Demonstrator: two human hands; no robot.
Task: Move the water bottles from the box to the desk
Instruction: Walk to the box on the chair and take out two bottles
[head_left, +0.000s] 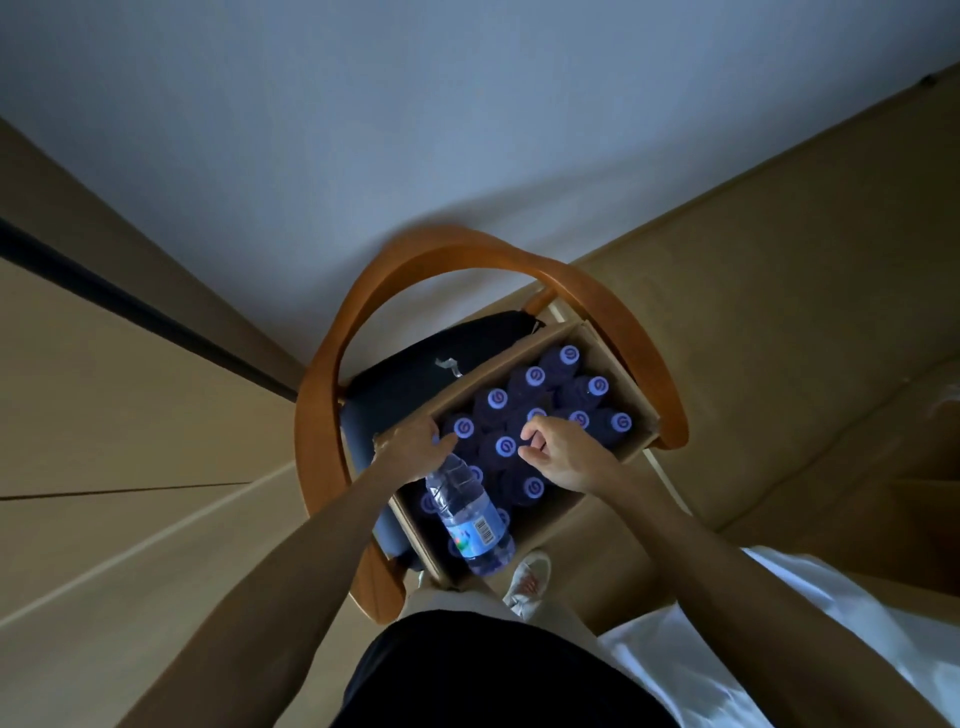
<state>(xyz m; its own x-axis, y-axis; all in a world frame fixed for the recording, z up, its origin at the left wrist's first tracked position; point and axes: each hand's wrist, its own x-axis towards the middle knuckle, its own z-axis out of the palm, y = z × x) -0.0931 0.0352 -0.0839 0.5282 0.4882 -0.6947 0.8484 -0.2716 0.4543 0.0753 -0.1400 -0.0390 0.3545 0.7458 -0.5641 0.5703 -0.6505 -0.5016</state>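
An open cardboard box rests on a chair seat and holds several upright water bottles with pale blue caps. My left hand grips one clear bottle by its cap end; the bottle is lifted and tilted, its base pointing toward me over the box's near corner. My right hand hovers over the middle of the box, fingers curled above a cap, holding nothing that I can see.
The box sits on a dark-cushioned chair with a curved orange wooden armrest. A white wall is behind it and beige flooring around it. My foot in a white shoe stands below the box. A white cloth lies at lower right.
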